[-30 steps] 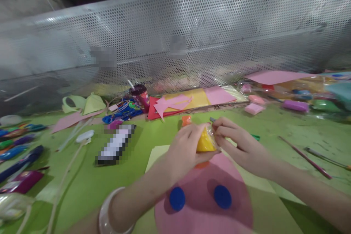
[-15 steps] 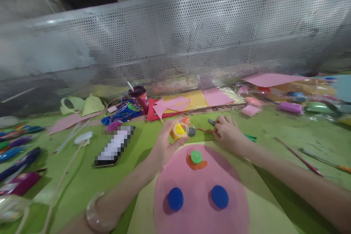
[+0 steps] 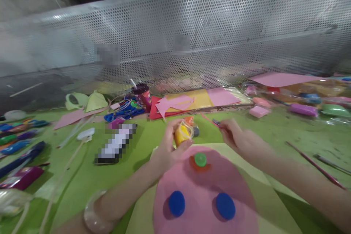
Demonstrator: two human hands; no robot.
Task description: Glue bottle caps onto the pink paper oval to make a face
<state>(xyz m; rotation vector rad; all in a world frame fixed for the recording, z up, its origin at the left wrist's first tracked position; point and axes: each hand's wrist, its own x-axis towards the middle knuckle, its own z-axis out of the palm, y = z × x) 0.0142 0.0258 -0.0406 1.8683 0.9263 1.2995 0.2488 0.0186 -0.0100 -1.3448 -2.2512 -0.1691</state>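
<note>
My left hand (image 3: pixel 171 142) is closed around a small round yellow container (image 3: pixel 183 134) with a clear rim. Beyond its fingertips, an orange piece (image 3: pixel 189 120) and a grey piece (image 3: pixel 196 131) show. My right hand (image 3: pixel 237 135) pinches a thin tool with a grey end (image 3: pixel 216 121); its other end is hidden in the hand. A thin pink strip (image 3: pixel 207 118) lies close by, and I cannot tell if it is held too. Below both hands is a pink paper oval (image 3: pixel 203 186) on pale yellow paper, bearing two blue discs (image 3: pixel 177 203) and a green disc (image 3: pixel 200 159) on an orange piece (image 3: pixel 210 168).
On the green tabletop, a phone (image 3: pixel 116 142) lies to the left, near a white cable (image 3: pixel 59 179). A dark cup (image 3: pixel 142 95) with a straw and coloured paper (image 3: pixel 197 101) are at the back. Clay packets (image 3: pixel 303 109) and a thin red stick (image 3: pixel 315 164) are on the right.
My right hand has lifted slightly and shifted right with the thin tool; the green end that showed behind it is hidden now. My left hand still holds the yellow container, turned slightly.
</note>
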